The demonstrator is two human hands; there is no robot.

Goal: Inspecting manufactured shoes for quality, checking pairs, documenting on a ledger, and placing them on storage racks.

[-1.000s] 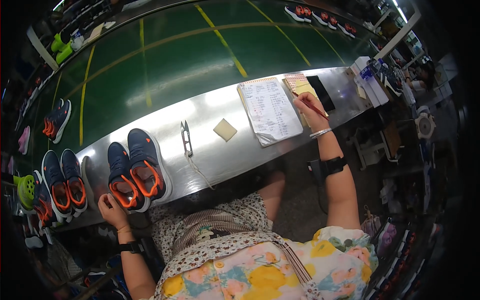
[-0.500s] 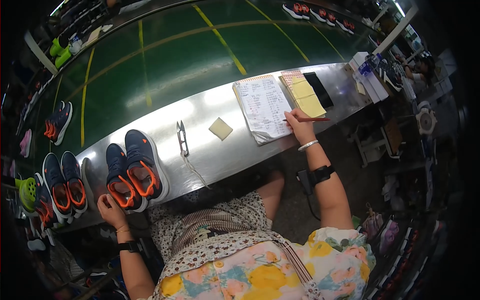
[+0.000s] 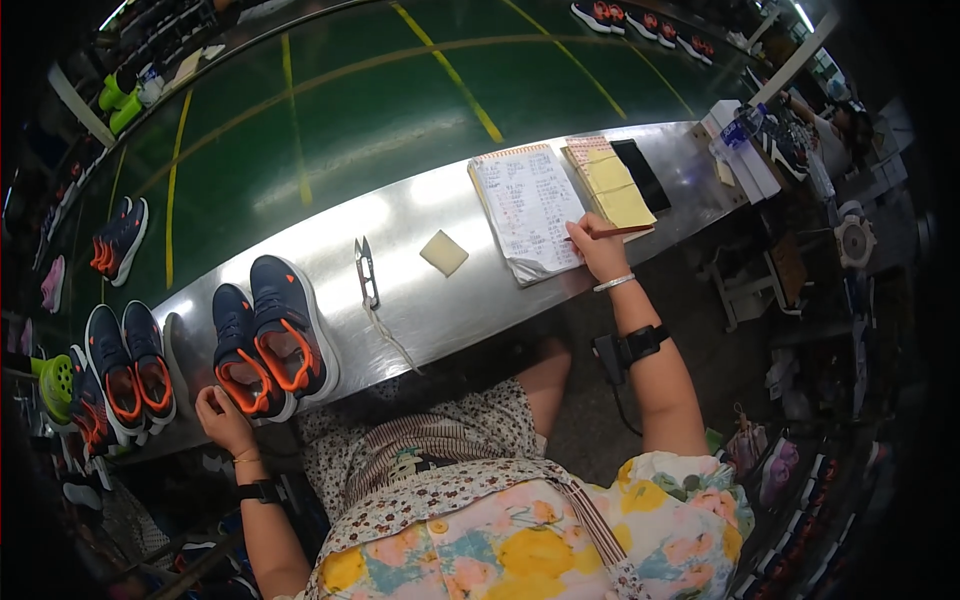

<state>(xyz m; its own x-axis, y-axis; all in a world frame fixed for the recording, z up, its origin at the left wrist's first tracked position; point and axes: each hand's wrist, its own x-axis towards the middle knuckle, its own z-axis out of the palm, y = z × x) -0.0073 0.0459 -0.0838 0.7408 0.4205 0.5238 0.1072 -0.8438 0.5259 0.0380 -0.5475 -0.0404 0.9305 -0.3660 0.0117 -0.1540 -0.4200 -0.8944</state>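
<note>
your right hand (image 3: 600,250) rests on the lower right corner of the open spiral notebook (image 3: 530,205), fingers closed around a reddish pencil (image 3: 612,232) that lies across the page edge toward the yellow notepad (image 3: 615,185). your left hand (image 3: 222,412) sits at the near edge of the steel table (image 3: 420,300), fingers curled against the heel of the nearer navy-and-orange sneaker (image 3: 240,355); its mate (image 3: 290,325) lies just beside it. thread snips (image 3: 366,272) and a small yellow sticky pad (image 3: 444,252) lie between shoes and notebook.

Shoes (image 3: 265,340) lie left, snips (image 3: 366,272) middle, notebook (image 3: 528,207) right, on the table (image 3: 420,200)
</note>
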